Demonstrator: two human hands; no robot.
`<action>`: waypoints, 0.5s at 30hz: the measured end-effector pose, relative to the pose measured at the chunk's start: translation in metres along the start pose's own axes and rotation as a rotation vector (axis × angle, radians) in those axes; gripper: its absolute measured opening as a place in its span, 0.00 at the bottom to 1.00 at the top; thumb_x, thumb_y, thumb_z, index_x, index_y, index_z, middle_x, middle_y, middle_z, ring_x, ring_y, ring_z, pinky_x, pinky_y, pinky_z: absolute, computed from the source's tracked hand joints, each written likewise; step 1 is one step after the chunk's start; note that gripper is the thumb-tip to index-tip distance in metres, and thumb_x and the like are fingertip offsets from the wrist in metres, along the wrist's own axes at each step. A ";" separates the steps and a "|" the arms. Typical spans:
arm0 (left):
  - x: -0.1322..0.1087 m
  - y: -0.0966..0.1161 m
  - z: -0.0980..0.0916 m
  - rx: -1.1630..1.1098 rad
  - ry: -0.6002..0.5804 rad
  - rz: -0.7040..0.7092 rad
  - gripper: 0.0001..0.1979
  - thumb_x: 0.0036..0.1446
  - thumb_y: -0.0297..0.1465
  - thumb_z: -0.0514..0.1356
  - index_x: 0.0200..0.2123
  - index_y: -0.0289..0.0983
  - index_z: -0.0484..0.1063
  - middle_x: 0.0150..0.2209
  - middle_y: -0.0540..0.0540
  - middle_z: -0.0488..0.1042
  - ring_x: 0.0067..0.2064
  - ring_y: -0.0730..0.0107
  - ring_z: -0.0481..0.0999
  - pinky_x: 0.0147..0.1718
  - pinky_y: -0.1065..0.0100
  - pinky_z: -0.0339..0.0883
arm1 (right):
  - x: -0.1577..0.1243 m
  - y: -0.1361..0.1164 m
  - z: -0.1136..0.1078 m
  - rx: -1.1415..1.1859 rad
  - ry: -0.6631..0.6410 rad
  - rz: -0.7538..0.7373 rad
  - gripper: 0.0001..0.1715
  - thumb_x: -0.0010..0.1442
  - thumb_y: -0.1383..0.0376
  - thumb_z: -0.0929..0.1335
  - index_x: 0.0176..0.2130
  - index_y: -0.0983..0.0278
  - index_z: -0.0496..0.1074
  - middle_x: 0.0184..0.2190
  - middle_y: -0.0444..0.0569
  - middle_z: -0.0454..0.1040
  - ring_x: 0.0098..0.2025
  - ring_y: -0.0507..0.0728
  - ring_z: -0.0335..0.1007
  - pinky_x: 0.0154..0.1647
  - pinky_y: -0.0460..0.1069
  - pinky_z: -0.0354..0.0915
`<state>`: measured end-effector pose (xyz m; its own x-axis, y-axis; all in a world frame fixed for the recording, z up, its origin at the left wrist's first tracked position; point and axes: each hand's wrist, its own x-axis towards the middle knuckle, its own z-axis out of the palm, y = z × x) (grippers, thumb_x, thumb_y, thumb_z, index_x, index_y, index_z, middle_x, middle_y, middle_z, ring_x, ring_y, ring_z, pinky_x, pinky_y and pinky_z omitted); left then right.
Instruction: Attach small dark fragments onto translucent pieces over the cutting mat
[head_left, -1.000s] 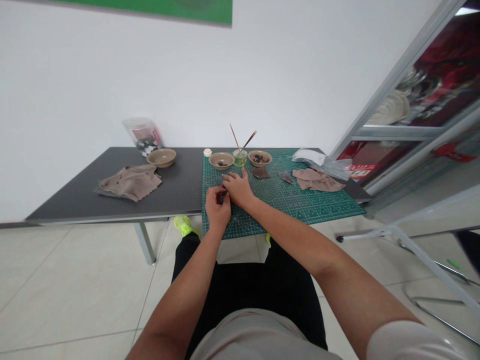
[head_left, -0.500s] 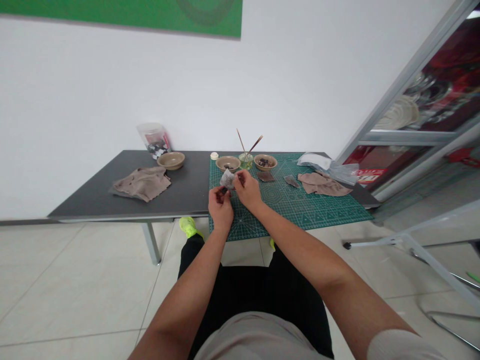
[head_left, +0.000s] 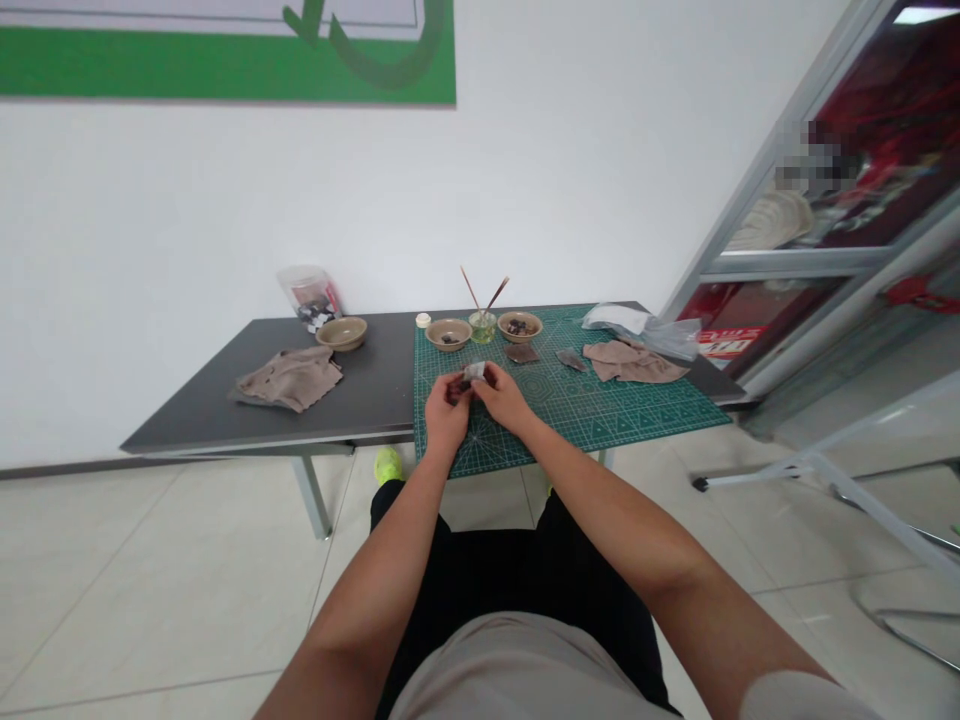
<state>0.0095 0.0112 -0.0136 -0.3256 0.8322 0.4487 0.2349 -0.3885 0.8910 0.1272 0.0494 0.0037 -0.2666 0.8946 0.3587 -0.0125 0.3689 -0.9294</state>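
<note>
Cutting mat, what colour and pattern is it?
The cutting mat is green with pale lines, head view.

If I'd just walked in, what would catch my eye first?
Probably the left hand and right hand, close together over a patterned green mat with a small greyish piece between them. Behind them, two thin sticks slant out of a small glass between two brown bowls. A neon-yellow shoe stands out below, and a green-bordered panel hangs at upper left.

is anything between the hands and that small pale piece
Nothing visible: the left hand and right hand are both at the small pale piece, over the green mat; part of it is hidden.
</note>
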 end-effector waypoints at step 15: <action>0.002 0.012 -0.002 0.118 -0.202 -0.043 0.08 0.49 0.28 0.63 0.35 0.37 0.77 0.29 0.49 0.76 0.30 0.71 0.73 0.34 0.68 0.68 | -0.021 -0.005 -0.024 0.076 0.045 0.062 0.14 0.48 0.58 0.72 0.33 0.63 0.69 0.31 0.43 0.67 0.34 0.52 0.64 0.38 0.48 0.64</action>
<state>0.0095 0.0072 -0.0025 -0.1507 0.9137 0.3775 0.3339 -0.3124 0.8893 0.1557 0.0346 0.0032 -0.2261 0.9261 0.3019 -0.0711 0.2934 -0.9533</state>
